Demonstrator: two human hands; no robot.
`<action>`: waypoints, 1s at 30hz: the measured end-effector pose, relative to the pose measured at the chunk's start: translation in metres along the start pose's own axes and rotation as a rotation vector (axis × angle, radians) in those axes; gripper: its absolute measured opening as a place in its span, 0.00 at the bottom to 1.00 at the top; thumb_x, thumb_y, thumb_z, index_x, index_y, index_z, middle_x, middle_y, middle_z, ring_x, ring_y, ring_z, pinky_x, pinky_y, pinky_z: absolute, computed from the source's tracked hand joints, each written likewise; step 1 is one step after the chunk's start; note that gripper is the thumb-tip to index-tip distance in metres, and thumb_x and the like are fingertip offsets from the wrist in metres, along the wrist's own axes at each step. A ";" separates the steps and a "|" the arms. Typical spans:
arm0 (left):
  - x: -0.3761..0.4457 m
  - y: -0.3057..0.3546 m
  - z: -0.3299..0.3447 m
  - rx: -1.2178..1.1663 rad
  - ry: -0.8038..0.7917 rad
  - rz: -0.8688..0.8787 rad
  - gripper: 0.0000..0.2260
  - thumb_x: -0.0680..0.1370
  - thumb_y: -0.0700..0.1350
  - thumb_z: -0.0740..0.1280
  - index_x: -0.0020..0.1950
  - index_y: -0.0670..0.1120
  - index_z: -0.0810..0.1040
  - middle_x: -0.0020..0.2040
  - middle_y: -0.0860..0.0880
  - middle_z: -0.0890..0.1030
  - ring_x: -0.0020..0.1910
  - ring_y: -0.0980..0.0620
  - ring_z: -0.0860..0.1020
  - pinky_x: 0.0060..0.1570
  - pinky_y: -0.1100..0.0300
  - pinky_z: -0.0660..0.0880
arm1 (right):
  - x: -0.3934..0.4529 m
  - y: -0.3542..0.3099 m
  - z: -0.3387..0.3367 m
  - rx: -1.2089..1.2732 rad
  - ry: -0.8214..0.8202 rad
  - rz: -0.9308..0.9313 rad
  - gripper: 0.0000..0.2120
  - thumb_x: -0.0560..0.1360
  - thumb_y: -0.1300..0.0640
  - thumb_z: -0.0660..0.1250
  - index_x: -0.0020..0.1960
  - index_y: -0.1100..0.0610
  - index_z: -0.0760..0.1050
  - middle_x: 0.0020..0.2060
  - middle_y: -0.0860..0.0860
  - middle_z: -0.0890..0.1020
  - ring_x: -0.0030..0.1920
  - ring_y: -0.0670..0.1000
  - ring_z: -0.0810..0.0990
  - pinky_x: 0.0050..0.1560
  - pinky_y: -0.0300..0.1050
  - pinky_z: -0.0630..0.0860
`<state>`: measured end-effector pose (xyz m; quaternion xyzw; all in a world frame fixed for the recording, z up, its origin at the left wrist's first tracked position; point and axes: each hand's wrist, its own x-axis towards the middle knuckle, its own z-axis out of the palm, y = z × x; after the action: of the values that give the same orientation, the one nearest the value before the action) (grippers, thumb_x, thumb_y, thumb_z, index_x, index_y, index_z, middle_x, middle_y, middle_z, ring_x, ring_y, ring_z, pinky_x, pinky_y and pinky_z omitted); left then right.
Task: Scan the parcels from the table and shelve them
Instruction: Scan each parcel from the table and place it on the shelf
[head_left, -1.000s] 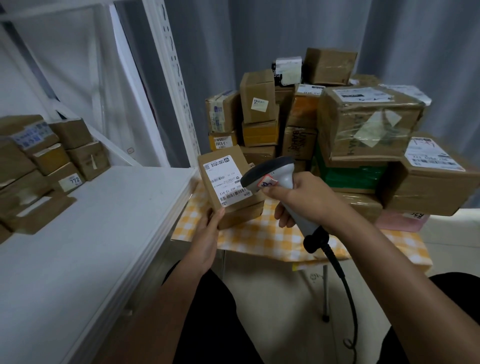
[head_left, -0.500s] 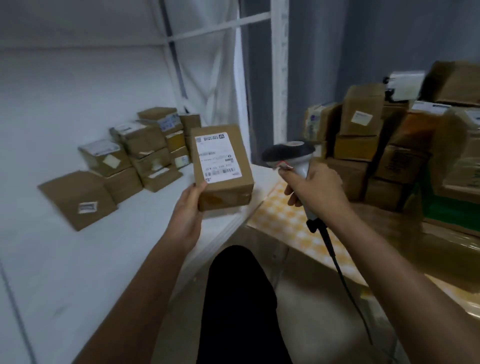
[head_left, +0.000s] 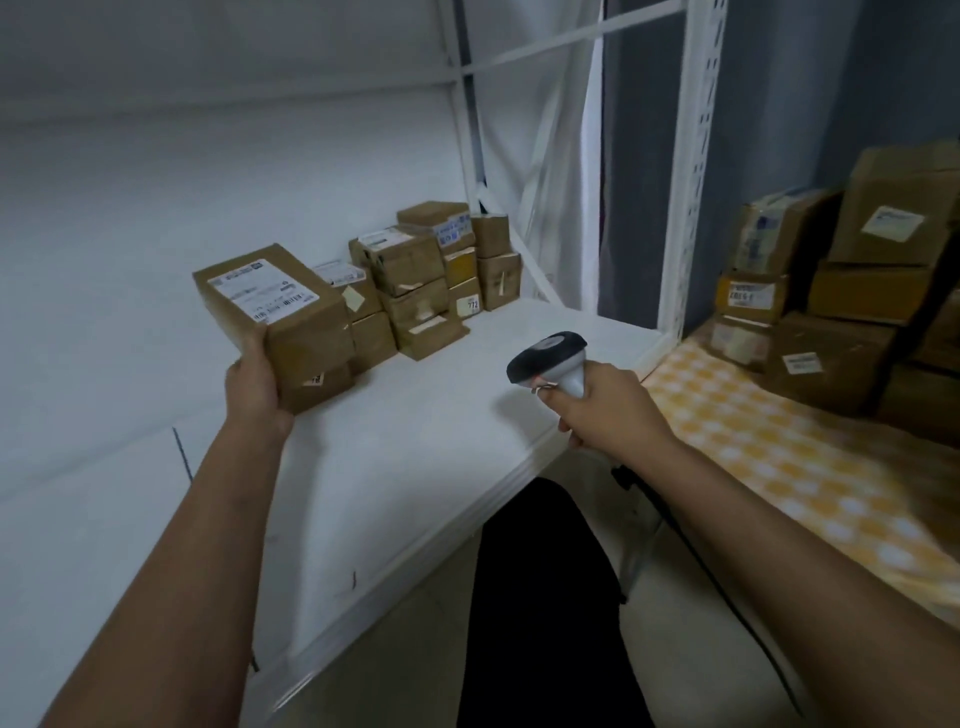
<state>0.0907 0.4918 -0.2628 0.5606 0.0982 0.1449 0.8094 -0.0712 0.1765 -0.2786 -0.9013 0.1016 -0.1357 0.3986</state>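
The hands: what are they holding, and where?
Left hand grips the parcel by its near bottom corner; right hand grips the scanner by its handle.

1. We see a white shelf board (head_left: 415, 467) spreading beneath and between both hands, its layered front edge running diagonally.
2. Beyond the right hand (head_left: 605, 410) rises a white perforated upright (head_left: 693, 171), with thin white cross-braces (head_left: 545, 47) above.
3. Behind it hangs a grey curtain (head_left: 639, 182).
4. To the right of that hand lies a yellow-checked cloth (head_left: 779, 447) on the tabletop.
5. Below, the floor (head_left: 405, 675) looks pale; the light is dim and bluish.
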 end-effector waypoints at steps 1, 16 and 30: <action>0.012 0.004 0.001 0.025 0.029 -0.012 0.19 0.79 0.57 0.68 0.64 0.47 0.76 0.50 0.53 0.83 0.39 0.58 0.84 0.30 0.65 0.78 | 0.002 -0.001 0.003 -0.005 -0.008 0.002 0.18 0.76 0.40 0.66 0.48 0.56 0.78 0.33 0.52 0.85 0.30 0.50 0.84 0.46 0.54 0.83; 0.120 -0.028 -0.001 0.869 0.147 0.232 0.28 0.82 0.57 0.63 0.77 0.43 0.65 0.73 0.40 0.72 0.72 0.37 0.70 0.72 0.43 0.66 | 0.034 0.002 0.027 -0.012 -0.041 0.064 0.17 0.77 0.41 0.68 0.49 0.56 0.78 0.35 0.52 0.85 0.31 0.51 0.85 0.46 0.56 0.83; 0.035 -0.055 0.045 0.766 0.109 0.538 0.29 0.80 0.36 0.64 0.80 0.38 0.58 0.78 0.39 0.61 0.77 0.43 0.61 0.77 0.55 0.58 | 0.042 0.016 0.024 -0.054 -0.041 0.077 0.17 0.77 0.42 0.67 0.48 0.56 0.79 0.34 0.50 0.85 0.30 0.50 0.84 0.44 0.50 0.82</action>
<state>0.1451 0.4465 -0.2983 0.8160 0.0381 0.3320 0.4716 -0.0248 0.1703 -0.2996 -0.9096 0.1319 -0.0991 0.3812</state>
